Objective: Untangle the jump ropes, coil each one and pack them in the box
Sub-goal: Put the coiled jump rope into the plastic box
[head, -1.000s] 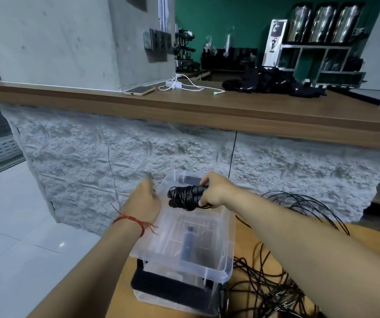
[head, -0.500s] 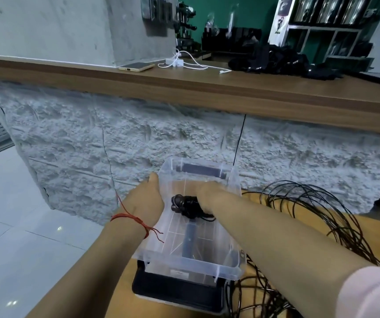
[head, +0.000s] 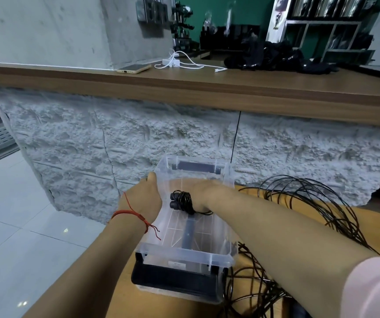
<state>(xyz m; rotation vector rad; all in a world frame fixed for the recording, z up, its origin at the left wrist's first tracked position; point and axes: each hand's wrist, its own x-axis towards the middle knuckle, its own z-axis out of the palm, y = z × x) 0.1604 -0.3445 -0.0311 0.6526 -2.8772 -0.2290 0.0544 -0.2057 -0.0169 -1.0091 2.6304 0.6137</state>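
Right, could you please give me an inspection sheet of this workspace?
Surface: wooden table, box near its left edge.
Job's things: box open; coil inside it; loose ropes tangled at right.
Clutter: phone, black bags on counter.
Hands: left hand holds box wall; right hand grips coil.
Cables: white charger lead on counter.
Surroundings: stone-faced counter, tiled floor.
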